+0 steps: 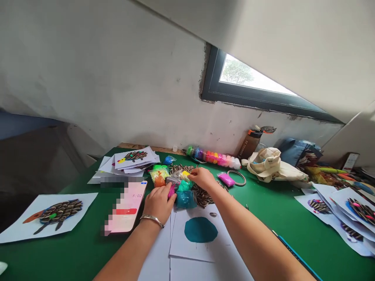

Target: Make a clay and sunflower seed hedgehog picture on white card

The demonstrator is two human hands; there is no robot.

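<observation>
My left hand (158,202), a bracelet at its wrist, rests on the pile of clay packets with its fingers curled round a magenta packet (171,191). The fingers of my right hand (202,178) come together on a yellow clay packet (185,174) at the back of the pile. Between the hands lie a teal-green packet (184,185) and a dark blue packet (186,199). Striped sunflower seeds (205,195) are heaped partly under my right hand. Nearer me, a white sheet (187,249) bears a flat teal clay oval (200,230), with a single seed (213,214) above it.
A phone (129,210) lies left of my hands. Seed pictures sit in a stack (137,157), on a single sheet (61,215) and in a pile (351,210) at right. A clay row (216,158), bottle (250,144), cloth bag (272,166), tape ring (240,178) and pink packet (226,179) stand behind.
</observation>
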